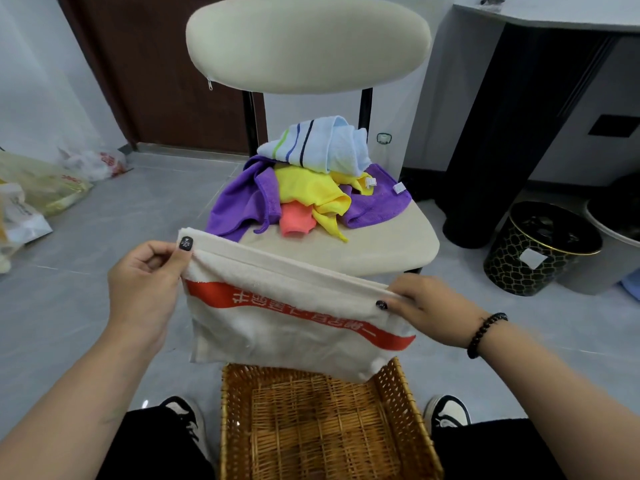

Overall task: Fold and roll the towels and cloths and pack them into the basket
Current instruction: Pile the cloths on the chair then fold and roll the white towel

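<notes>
From the head view, the left hand (145,282) and right hand (420,308) each pinch a top corner of a folded cream towel (291,317) with a red band, hanging over the wicker basket (311,424) on the floor. Behind it, a pile of cloths (311,181) lies on the chair seat (381,244).

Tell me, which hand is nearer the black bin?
Right. The right hand pinches the towel's corner just left of the black bin; the left hand holds the far corner.
</notes>
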The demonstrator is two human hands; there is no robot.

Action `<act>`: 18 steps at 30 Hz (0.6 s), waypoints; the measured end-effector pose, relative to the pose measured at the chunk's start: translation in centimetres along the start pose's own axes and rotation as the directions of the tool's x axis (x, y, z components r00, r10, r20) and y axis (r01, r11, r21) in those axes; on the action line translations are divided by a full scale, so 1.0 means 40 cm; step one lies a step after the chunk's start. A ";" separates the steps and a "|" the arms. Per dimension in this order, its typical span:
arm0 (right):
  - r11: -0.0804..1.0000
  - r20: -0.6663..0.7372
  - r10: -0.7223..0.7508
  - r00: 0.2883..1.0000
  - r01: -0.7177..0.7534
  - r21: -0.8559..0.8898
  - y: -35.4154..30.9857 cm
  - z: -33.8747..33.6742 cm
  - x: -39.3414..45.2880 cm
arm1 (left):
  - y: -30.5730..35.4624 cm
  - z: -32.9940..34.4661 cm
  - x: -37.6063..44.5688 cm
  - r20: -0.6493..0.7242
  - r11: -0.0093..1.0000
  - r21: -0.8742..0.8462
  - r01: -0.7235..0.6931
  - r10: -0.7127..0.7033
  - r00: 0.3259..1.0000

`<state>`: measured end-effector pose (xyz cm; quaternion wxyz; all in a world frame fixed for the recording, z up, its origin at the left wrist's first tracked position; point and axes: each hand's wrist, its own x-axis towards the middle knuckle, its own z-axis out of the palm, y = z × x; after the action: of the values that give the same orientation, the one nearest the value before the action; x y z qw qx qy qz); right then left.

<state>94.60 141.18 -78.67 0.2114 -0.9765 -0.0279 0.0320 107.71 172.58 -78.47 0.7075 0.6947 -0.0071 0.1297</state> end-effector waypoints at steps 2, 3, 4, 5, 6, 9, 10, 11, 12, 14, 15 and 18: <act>0.999 -0.088 -0.011 0.996 0.015 0.044 0.027 -0.015 0.000 | 0.004 0.001 -0.004 0.002 1.000 -0.001 0.010 -0.010 1.000; 0.998 -0.130 -0.014 0.991 0.021 0.056 0.041 -0.023 -0.001 | 0.007 0.002 -0.005 0.003 1.000 -0.005 0.014 -0.014 1.000; 0.997 -0.167 -0.002 0.986 0.014 0.071 0.055 -0.032 -0.004 | 0.012 0.002 -0.007 0.002 1.000 -0.011 0.018 -0.018 1.000; 0.995 -0.197 0.026 0.980 -0.006 0.101 0.064 -0.043 -0.009 | 0.016 0.002 -0.007 -0.001 1.000 -0.014 0.022 -0.022 1.000; 0.988 -0.223 0.064 0.973 -0.030 0.153 0.070 -0.055 -0.016 | 0.022 0.002 -0.006 -0.007 0.999 -0.014 0.029 -0.029 1.000; 0.948 -0.303 0.165 0.938 -0.066 0.313 0.081 -0.081 -0.036 | 0.029 0.000 -0.003 -0.017 0.999 0.005 0.047 -0.047 0.999; 0.937 -0.338 0.190 0.922 -0.067 0.344 0.080 -0.085 -0.040 | 0.033 0.000 -0.005 -0.007 0.998 0.023 0.051 -0.051 0.999; 0.928 -0.373 0.216 0.903 -0.070 0.367 0.080 -0.087 -0.044 | 0.036 0.001 -0.008 0.011 0.997 0.056 0.047 -0.048 0.999; 0.919 -0.403 0.247 0.881 -0.081 0.385 0.081 -0.088 -0.049 | 0.041 0.002 -0.013 0.034 0.995 0.096 0.035 -0.038 0.999; 0.908 -0.445 0.305 0.842 -0.115 0.404 0.082 -0.093 -0.060 | 0.055 0.001 -0.024 0.081 0.986 0.167 0.000 -0.014 0.997; 0.907 -0.459 0.319 0.829 -0.128 0.401 0.080 -0.098 -0.066 | 0.062 -0.002 -0.029 0.106 0.978 0.207 -0.024 0.002 0.994; 0.929 -0.503 0.320 0.803 -0.163 0.332 0.071 -0.118 -0.078 | 0.082 -0.009 -0.043 0.159 0.939 0.322 -0.121 0.072 0.985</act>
<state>91.94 136.44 -75.40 0.3368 -0.9010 0.1643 -0.2187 105.34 172.63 -75.58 0.5714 0.8098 -0.0707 0.1128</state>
